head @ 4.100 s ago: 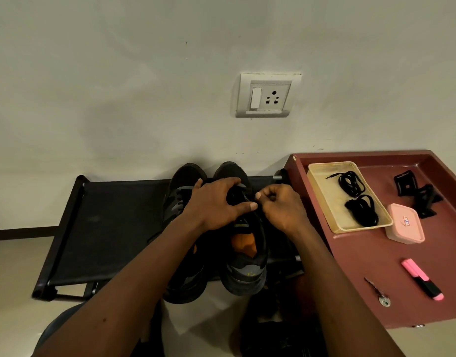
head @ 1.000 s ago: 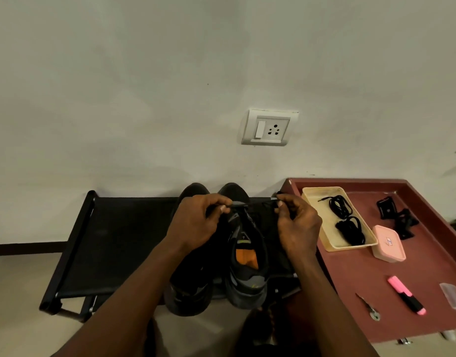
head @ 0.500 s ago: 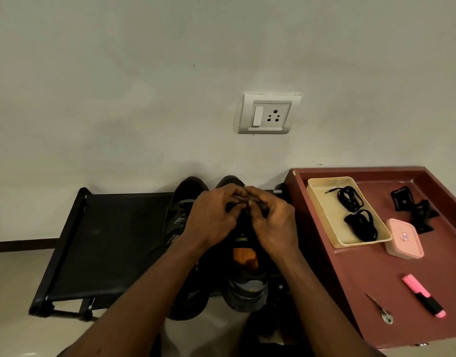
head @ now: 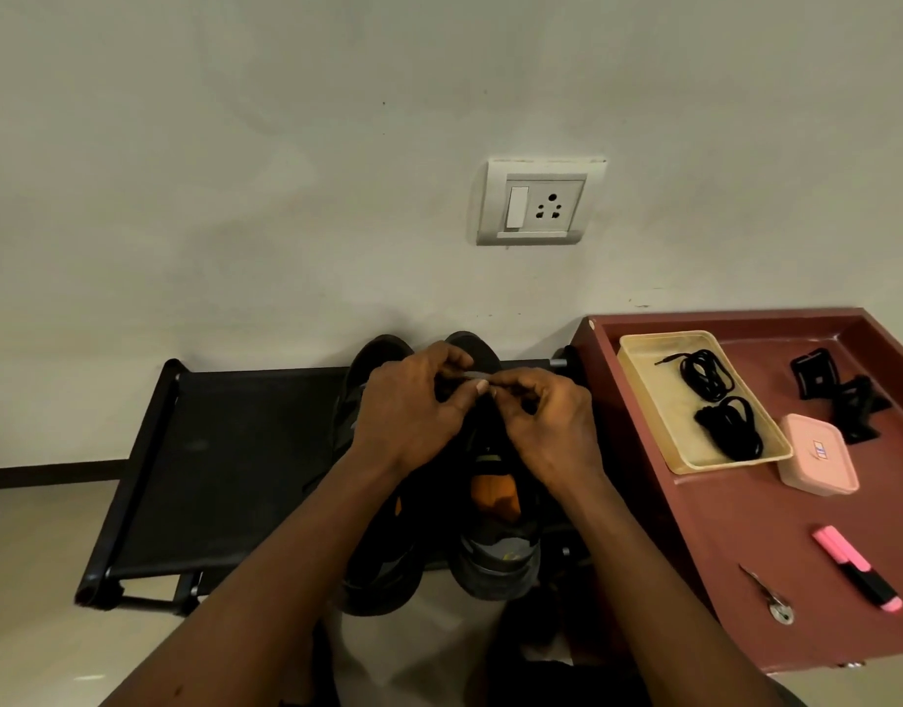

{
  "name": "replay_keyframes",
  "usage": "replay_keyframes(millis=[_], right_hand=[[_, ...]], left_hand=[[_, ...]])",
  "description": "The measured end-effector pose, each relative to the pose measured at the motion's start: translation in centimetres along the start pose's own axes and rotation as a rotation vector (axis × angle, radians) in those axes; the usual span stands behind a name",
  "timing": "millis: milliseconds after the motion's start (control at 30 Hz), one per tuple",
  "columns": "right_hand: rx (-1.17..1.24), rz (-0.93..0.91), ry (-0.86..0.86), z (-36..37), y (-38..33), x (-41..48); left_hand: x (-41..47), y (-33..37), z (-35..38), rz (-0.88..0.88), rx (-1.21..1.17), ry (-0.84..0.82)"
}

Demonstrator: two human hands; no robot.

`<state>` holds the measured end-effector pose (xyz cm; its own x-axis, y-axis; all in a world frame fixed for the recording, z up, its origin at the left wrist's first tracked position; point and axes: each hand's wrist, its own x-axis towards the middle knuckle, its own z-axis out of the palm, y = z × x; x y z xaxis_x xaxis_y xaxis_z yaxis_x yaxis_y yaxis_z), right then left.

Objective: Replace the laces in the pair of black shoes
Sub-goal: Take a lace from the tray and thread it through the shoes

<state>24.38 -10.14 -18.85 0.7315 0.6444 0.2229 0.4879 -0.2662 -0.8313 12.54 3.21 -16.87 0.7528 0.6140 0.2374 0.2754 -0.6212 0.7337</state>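
On the black rack (head: 225,451), the left hand (head: 408,415) and right hand (head: 551,426) pinch a lace, mostly hidden by fingers, over the right-hand shoe (head: 495,558). Both spare laces (head: 709,375) lie coiled in the tray (head: 643,349), so relacing seems hardly begun.

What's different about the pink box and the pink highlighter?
The pink box is wide and squarish; the pink highlighter is long and thin. The box is pale pink with a small label; the highlighter has a black middle. The box sits beside the yellow tray; the highlighter lies apart. Both rest on the reddish table.
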Motion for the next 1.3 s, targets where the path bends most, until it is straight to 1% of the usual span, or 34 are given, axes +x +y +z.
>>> replay_keyframes(millis=[100,133,267,400,500,767,867,967,1100,1300], right_hand=[[-0.025,0.038,-0.003,0.2,0.3,0.0],[-0.029,0.048,-0.017,0.2,0.3,0.1],[0.033,0.138,-0.064,0.1,0.3,0.3],[-0.004,0.162,-0.069,0.3,0.3,0.3],[-0.031,0.17,-0.087,0.4,0.2,0.3],[-0.058,0.242,-0.079,0.7,-0.3,0.2],[-0.094,0.25,-0.095,0.8,-0.6,0.2],[-0.101,0.298,-0.067,1.2,-0.8,0.0],[-0.032,0.417,-0.03,2.4,-0.8,-0.3],[0.195,0.565,-0.013,3.1,-0.5,-0.1]], left_hand=[[-0.7,0.0,-0.2,0.015,0.312,-0.095],[-0.9,0.1,-0.2,0.019,0.373,-0.116],[-1.0,0.3,-0.6,-0.016,0.371,-0.165],[-1.0,0.2,-0.6,-0.03,0.431,-0.219],[-0.9,0.1,-0.9,-0.058,0.374,-0.218],[-1.0,0.2,-1.6,-0.228,0.082,-0.253],[-1.2,0.2,-1.7,-0.256,0.051,-0.238],[-1.3,0.4,-1.8,-0.249,0.048,-0.235],[-1.4,0.5,-1.8,-0.234,0.049,-0.227],[-1.3,0.4,-1.8,-0.205,0.053,-0.248]])
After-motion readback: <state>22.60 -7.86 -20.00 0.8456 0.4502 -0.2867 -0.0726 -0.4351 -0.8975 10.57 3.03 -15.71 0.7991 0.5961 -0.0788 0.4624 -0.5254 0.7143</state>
